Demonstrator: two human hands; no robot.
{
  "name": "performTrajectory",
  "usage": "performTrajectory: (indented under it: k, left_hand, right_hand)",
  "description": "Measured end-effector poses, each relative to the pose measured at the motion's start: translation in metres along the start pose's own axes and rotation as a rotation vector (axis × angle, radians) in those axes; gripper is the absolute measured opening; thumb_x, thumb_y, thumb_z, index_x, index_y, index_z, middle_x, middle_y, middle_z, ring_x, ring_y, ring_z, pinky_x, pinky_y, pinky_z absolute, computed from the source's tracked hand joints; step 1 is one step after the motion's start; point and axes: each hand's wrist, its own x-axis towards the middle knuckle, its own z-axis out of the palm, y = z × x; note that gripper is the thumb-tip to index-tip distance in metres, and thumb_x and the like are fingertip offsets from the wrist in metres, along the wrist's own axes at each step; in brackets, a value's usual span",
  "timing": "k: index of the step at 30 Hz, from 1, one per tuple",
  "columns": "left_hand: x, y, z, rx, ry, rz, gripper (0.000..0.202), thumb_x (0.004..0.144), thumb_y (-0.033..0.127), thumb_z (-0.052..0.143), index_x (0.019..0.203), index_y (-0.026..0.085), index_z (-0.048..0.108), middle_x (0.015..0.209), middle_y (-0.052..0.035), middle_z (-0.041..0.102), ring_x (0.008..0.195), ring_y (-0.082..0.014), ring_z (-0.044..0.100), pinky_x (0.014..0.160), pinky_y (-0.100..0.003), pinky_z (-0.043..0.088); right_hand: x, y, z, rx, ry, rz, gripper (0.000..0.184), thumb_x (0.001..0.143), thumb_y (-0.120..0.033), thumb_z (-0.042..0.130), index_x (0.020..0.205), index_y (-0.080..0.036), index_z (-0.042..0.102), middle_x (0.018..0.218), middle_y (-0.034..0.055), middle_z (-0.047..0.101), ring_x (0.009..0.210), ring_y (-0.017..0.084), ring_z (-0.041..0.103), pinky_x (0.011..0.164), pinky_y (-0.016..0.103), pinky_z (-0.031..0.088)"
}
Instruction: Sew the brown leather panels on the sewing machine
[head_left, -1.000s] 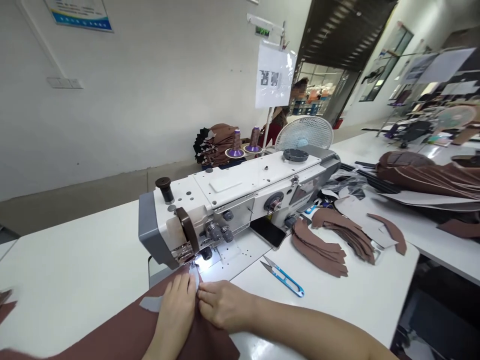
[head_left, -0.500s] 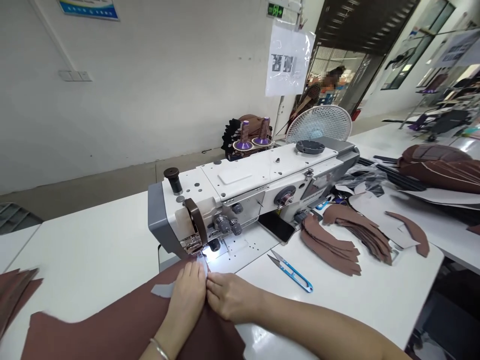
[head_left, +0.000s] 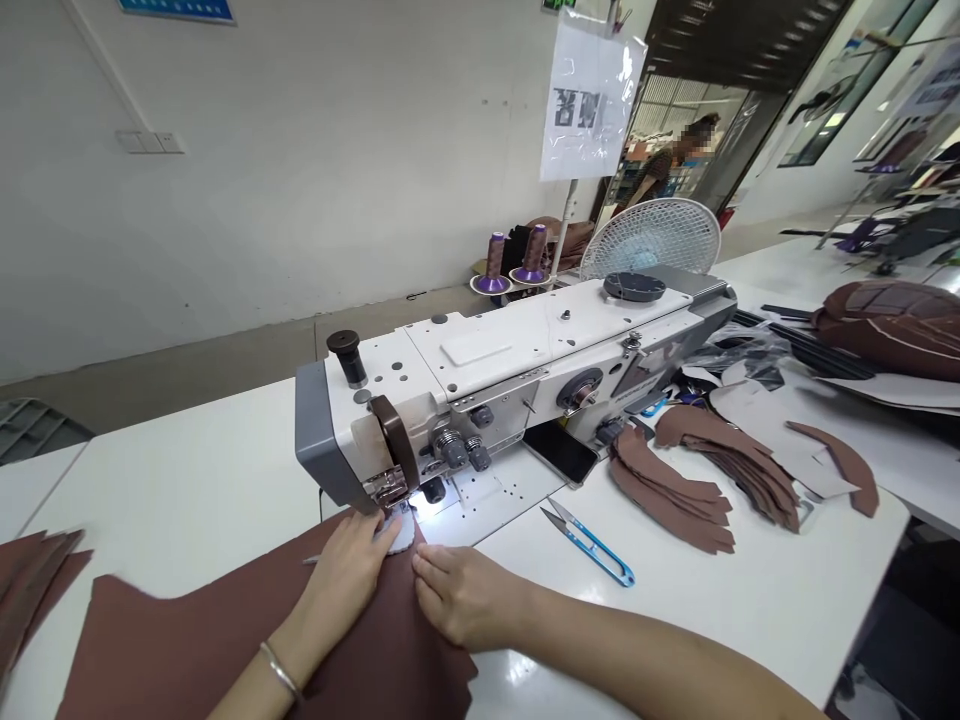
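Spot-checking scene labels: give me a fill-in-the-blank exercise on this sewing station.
The wrist wearing a silver bangle is the person's ____.
The cones holding brown thread are ____.
Apart from their blades, the thread snips are ____.
The hand by the brown fabric, nearer the thread snips, is the ____.
Missing words: left; purple; blue; right.

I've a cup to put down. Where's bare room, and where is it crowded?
Widest: the white table left of the sewing machine, beyond the brown fabric. Smaller: between the blue snips, curved brown pieces and right forearm. Crowded: below the machine's near end, where left hand and right hand touch the fabric, and around the phone and curved brown pieces.
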Motion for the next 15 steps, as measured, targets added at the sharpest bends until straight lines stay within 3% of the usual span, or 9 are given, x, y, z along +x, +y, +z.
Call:
performTrajectory:
  k: [5, 15]
  left_hand:
    - [-0.001, -0.003, 0.004, -0.022, 0.092, 0.067, 0.036, 0.091, 0.006, 0.032, 0.111, 0.015, 0.06, 0.099, -0.0117, 0.064, 0.082, -0.0203, 0.06, 0.071, -0.033, 0.051]
    - [0.007, -0.008, -0.009, 0.03, 0.093, 0.17, 0.031, 0.091, 0.007, 0.032, 0.102, 0.011, 0.061, 0.091, -0.0115, 0.065, 0.075, -0.0198, 0.058, 0.067, -0.033, 0.048]
  right_hand:
    - [0.003, 0.001, 0.003, -0.071, 0.023, -0.022, 0.017, 0.089, -0.008, 0.045, 0.09, -0.002, 0.061, 0.097, 0.0237, 0.066, 0.088, 0.025, 0.064, 0.091, 0.042, 0.05]
    - [0.003, 0.001, 0.005, -0.078, 0.022, -0.028, 0.025, 0.088, -0.01, 0.043, 0.097, 0.001, 0.063, 0.1, 0.0249, 0.067, 0.092, 0.029, 0.066, 0.095, 0.044, 0.049]
